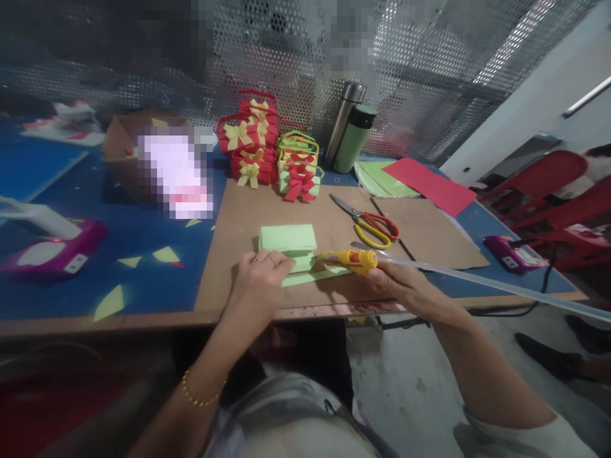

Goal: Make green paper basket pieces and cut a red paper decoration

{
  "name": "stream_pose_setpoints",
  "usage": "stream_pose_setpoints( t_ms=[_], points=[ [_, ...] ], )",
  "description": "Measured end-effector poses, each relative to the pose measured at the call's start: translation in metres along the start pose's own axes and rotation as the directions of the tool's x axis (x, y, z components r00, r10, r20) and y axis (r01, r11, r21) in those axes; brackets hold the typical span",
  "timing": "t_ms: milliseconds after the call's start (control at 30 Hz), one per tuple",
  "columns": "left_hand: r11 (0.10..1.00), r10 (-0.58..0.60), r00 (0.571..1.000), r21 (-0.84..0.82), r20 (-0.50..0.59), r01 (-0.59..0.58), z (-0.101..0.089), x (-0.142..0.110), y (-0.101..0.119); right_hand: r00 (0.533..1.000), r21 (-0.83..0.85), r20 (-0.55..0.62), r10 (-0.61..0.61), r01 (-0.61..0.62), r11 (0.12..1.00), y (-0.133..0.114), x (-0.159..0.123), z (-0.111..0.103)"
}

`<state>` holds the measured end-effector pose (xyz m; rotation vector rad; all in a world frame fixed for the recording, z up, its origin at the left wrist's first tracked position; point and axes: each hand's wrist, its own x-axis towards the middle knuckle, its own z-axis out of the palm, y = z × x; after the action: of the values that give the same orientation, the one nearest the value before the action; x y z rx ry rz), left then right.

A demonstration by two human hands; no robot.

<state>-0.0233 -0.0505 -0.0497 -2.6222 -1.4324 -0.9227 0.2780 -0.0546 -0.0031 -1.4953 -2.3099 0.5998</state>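
My right hand (396, 286) is wrapped round a yellow glue gun (351, 259), with a long translucent glue stick (477, 284) running out of its back end. The gun's nozzle points left, at the light green folded paper (287, 238). My left hand (261, 275) has its fingers bent together on the near left edge of that paper and grips it. A narrow light green strip (317, 275) lies along the near side of the folded piece. Beneath them is a brown cardboard sheet (238, 216).
Scissors (370, 224) with red and yellow handles lie beyond the glue gun. Red paper baskets (251, 143) and green ones (298, 172) stand at the back beside a green bottle (354, 140). Red paper (429, 184) lies right; paper scraps (111, 302) lie left.
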Motion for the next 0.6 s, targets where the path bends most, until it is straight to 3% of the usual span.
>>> stream_pose_setpoints(
  t_ms=[300,600],
  points=[
    [1.000,-0.016,1.000,-0.013,0.023,0.017,-0.002,0.001,0.001,1.000,0.019,-0.008,-0.021,0.022,1.000,-0.014,0.003,0.001],
    [1.000,-0.011,1.000,0.000,0.017,0.011,-0.001,0.000,0.000,0.998,-0.032,0.030,0.048,-0.047,0.998,-0.003,0.000,-0.002]
  ],
)
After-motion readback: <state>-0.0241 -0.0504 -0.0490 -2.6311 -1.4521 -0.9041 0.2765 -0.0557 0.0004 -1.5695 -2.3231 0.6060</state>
